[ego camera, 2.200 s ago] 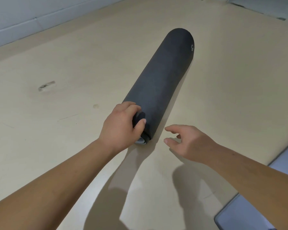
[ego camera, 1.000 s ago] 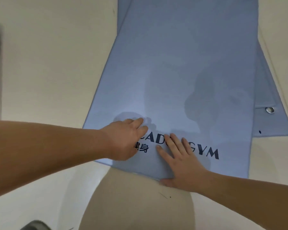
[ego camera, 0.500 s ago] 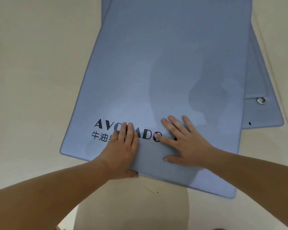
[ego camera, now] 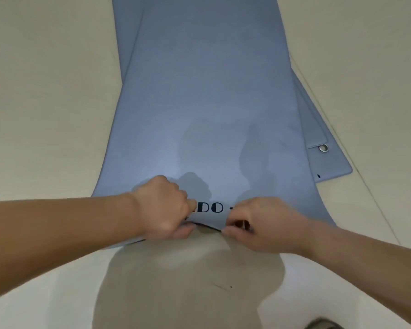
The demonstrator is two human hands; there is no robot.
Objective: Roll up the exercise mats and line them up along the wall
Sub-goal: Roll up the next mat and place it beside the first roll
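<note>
Both the left hand [ego camera: 163, 207] and right hand [ego camera: 259, 224] pinch the near edge of the top blue mat [ego camera: 204, 103], seemingly starting its roll; next comes a tight, even first tuck.

top mat [ego camera: 207, 103] on lower mat [ego camera: 330, 162], both on floor [ego camera: 45, 91]

Pale blue mat [ego camera: 207, 96] with dark navy lettering [ego camera: 210, 207], cream floor [ego camera: 45, 103]
</note>
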